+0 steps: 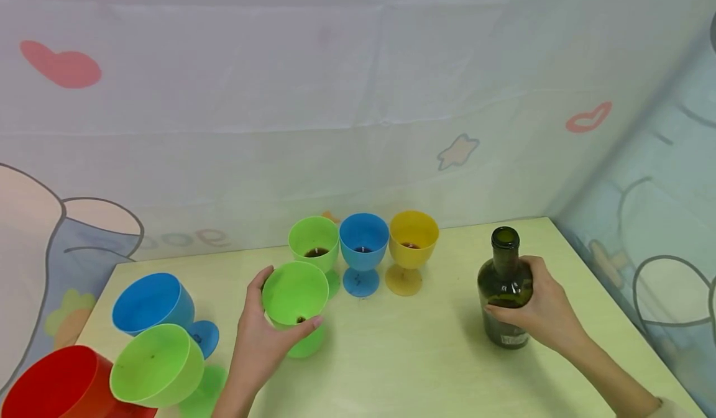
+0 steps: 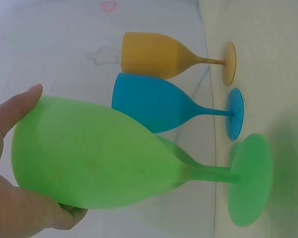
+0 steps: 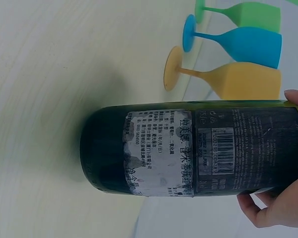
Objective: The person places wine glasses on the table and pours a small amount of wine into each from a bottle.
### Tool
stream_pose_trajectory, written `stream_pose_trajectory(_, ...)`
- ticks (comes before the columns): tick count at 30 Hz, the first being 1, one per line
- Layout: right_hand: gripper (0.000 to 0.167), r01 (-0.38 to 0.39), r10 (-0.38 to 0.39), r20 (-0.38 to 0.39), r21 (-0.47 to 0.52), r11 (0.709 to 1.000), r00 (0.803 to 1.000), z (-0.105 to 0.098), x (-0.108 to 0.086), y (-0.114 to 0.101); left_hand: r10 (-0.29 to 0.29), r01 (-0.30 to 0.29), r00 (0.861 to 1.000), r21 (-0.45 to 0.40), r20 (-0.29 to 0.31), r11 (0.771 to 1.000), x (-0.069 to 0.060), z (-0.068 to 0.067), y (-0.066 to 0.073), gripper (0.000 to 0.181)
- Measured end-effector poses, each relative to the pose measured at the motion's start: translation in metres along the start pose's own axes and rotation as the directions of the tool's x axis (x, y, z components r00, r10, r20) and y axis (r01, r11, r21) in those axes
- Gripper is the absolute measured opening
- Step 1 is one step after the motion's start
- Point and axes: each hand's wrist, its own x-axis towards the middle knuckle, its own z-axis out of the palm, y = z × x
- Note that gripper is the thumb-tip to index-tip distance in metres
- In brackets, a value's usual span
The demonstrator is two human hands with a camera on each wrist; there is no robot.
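Observation:
My left hand [image 1: 261, 337] grips the bowl of a light green goblet [image 1: 295, 287], fingers on one side and thumb on the other; a small dark spot shows inside. In the left wrist view the hand [image 2: 20, 178] holds this goblet [image 2: 99, 153] upright by its upper part. My right hand [image 1: 550, 312] is curled round a dark green glass bottle [image 1: 506, 281], which stands upright. White and black labels on the bottle [image 3: 159, 151] face the right wrist view, where fingertips of the hand [image 3: 283, 203] show at its edge.
Behind the held goblet stand another green goblet [image 1: 314, 235], a blue goblet [image 1: 363, 241] and a yellow goblet [image 1: 414, 238], each with dark liquid. At the left are a tilted blue goblet [image 1: 153, 303], a green goblet [image 1: 156, 365] and a red goblet [image 1: 61, 384]. A patterned cloth [image 1: 335, 95] hangs behind.

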Motion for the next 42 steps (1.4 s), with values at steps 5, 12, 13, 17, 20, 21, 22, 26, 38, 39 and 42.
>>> stream_pose_trajectory(5, 0.080, 0.018, -0.018, 0.010, 0.005, 1.000, 1.000, 0.002, 0.002, -0.003, 0.024, -0.024, 0.999, 0.003, 0.038, 1.000, -0.004, 0.006, 0.005, 0.100)
stream_pose_trajectory(12, 0.077, 0.056, -0.056, 0.021, 0.005, 0.998, 0.998, 0.006, 0.001, -0.008, 0.049, -0.049, 0.994, 0.003, 0.098, 0.999, -0.008, 0.015, 0.009, 0.101)
stream_pose_trajectory(13, 0.076, 0.067, -0.067, 0.020, 0.004, 0.998, 0.998, 0.007, 0.001, -0.008, 0.052, -0.053, 0.993, 0.006, 0.104, 0.999, -0.009, 0.016, 0.009, 0.101)
stream_pose_trajectory(17, 0.074, 0.118, -0.118, 0.019, -0.009, 0.993, 0.993, 0.013, 0.000, -0.010, 0.067, -0.069, 0.988, 0.007, 0.135, 0.998, -0.011, 0.023, 0.009, 0.100)
stream_pose_trajectory(20, 0.073, 0.172, -0.171, 0.011, -0.046, 0.984, 0.985, 0.017, -0.001, -0.012, 0.085, -0.088, 0.983, 0.012, 0.162, 0.996, -0.013, 0.030, 0.008, 0.099)
stream_pose_trajectory(21, 0.073, 0.191, -0.191, 0.007, -0.065, 0.979, 0.982, 0.019, -0.001, -0.013, 0.092, -0.096, 0.981, 0.011, 0.169, 0.995, -0.013, 0.032, 0.008, 0.098)
stream_pose_trajectory(22, 0.073, 0.209, -0.209, 0.004, -0.088, 0.974, 0.978, 0.020, -0.001, -0.013, 0.099, -0.104, 0.979, 0.016, 0.176, 0.994, -0.014, 0.034, 0.007, 0.097)
stream_pose_trajectory(26, 0.075, 0.260, -0.264, 0.000, -0.169, 0.951, 0.965, 0.025, -0.003, -0.018, 0.128, -0.137, 0.970, 0.026, 0.207, 0.990, -0.016, 0.041, 0.006, 0.094)
stream_pose_trajectory(38, 0.074, 0.358, -0.363, 0.057, -0.358, 0.862, 0.930, 0.038, -0.008, -0.028, 0.172, -0.181, 0.948, 0.009, 0.269, 0.983, -0.018, 0.050, 0.009, 0.092)
stream_pose_trajectory(39, 0.074, 0.356, -0.359, 0.063, -0.373, 0.857, 0.931, 0.039, -0.008, -0.029, 0.173, -0.182, 0.946, 0.009, 0.273, 0.983, -0.018, 0.051, 0.008, 0.092)
stream_pose_trajectory(42, 0.075, 0.356, -0.354, 0.085, -0.420, 0.835, 0.931, 0.042, -0.010, -0.031, 0.176, -0.187, 0.942, 0.014, 0.285, 0.982, -0.017, 0.053, 0.008, 0.092)
